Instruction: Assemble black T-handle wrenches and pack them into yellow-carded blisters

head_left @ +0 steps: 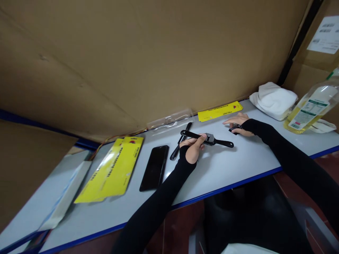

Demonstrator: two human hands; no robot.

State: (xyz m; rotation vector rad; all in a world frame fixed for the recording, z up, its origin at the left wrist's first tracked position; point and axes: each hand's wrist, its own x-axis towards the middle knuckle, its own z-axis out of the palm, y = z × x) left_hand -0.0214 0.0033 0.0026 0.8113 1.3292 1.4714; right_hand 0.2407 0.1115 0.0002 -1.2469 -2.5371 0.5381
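My left hand (194, 150) is closed around the middle of a black spokeshave (224, 143), thumb on its grey metal centre. The tool's two handles stick out to either side above the table. Behind that hand, a second black two-handled tool (174, 152) lies on the tabletop, partly hidden by the fingers. Over to the right, my right hand (242, 125) has its fingers on a small dark, shiny part (234, 130) close to the table surface. The hand covers some of this part, so its exact shape is unclear.
A black phone (154, 168) and overlapping yellow printed cards (116, 169) lie left. More yellow cards (219, 111) and clear plastic packaging (172, 120) rest along the cardboard wall (159, 53). At right are a white cloth bundle (274, 98) and a bottle of yellow liquid (309, 109).
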